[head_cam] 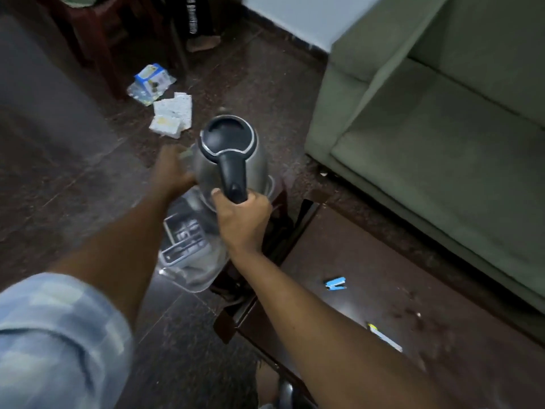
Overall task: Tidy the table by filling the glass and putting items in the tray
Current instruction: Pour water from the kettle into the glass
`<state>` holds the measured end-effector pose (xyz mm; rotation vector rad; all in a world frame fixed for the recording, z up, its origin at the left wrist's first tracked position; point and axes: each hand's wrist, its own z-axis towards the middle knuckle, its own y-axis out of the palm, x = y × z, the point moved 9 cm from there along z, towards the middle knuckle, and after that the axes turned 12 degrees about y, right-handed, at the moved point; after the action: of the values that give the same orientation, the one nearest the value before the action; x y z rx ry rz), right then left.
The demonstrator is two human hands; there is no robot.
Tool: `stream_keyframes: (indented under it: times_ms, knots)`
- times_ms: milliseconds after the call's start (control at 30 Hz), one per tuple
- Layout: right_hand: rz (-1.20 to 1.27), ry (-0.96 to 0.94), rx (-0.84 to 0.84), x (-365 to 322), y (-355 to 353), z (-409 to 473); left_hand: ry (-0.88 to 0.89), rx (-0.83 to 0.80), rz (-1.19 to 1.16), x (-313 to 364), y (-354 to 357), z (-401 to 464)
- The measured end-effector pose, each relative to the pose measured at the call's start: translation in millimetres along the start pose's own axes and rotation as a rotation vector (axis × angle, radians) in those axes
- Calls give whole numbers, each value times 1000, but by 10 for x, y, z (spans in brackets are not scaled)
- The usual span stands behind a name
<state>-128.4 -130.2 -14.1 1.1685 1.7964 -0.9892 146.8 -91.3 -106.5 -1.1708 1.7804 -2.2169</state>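
The room has a dark, speckled stone floor (73, 178), and a low dark brown desk (339, 261) stands at the lower right, with a green sofa (427, 128) just behind it.

A steel kettle (230, 163) with a black lid and a black handle is held in the air above the far corner of the desk. The right hand (240, 222) is clamped around the lower part of the handle, with the thumb on the left side of it. The left hand (172, 169) is beside the body of the kettle on its left, and something clear and blurred shows at its fingertips; whether its fingers grip anything cannot be told, because the picture is blurred there. Under the kettle and the hands there is a clear plastic tray (188, 255) with some dark things inside, which are too unclear to name. It seems to lie at the edge of the desk, near the floor.

On the desk, well apart from the kettle, lie a small blue stapler (335, 283) and a thin white object with a yellow end (385, 336).

On the floor behind are a blue and white packet (152, 82) and some white pieces (171, 115). Print shows on the packet, but it cannot be read. A dark red chair (97, 39) stands at the top left.
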Motion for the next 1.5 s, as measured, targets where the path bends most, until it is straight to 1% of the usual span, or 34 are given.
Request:
stream_keyframes:
  times_ms: [67,133,167,233,333,400,467,500,567,633,700,767,867,933,1067,1200,1300,1400,1500]
  knots:
    - [41,-14,-14,-152,-235,-3,-37,88,-57,163,-160,-30]
    - [84,-35,-2,-339,-648,-9,-23,143,-109,549,-224,-78]
    - [118,-59,-8,-448,-799,-28,-32,158,-74,654,-285,-95]
    - [161,-96,29,-616,-1223,-29,-42,143,-93,973,-277,-91]
    - [178,-136,137,-760,-1967,35,6,135,-220,1332,-25,150]
    - [198,-147,224,-736,-2501,73,85,108,-252,1852,222,163]
    - [216,-148,301,-637,-3027,101,190,125,-311,2766,301,-134]
    - [224,-147,351,-560,-3301,115,231,119,-333,3102,430,-235]
    - [258,-138,443,-360,-3838,134,304,22,-381,3762,773,-498]
    - [285,-125,521,-145,-4309,138,335,-79,-436,4170,1178,-684]
    - [282,-100,595,98,-4721,104,355,-163,-455,4510,1552,-901]
    - [283,-74,666,370,-5095,55,408,-229,-441,4826,1889,-1140]
    - [289,-49,728,812,-5517,103,505,-297,-428,5229,2302,-1484]
    - [289,-42,768,1137,-5692,147,587,-327,-380,5382,2640,-1676]
    - [302,-30,805,1727,-5837,215,672,-345,-377,5456,3173,-2004]
    - [295,-62,772,2243,-5820,265,768,-332,-345,5366,3551,-2212]
    - [314,-86,750,2556,-5774,235,783,-271,-344,5168,3704,-2297]
    - [304,-105,745,2844,-5684,86,743,-225,-374,4887,3763,-2513]
    - [309,-105,736,3058,-5608,-105,672,-243,-411,4629,3815,-2794]
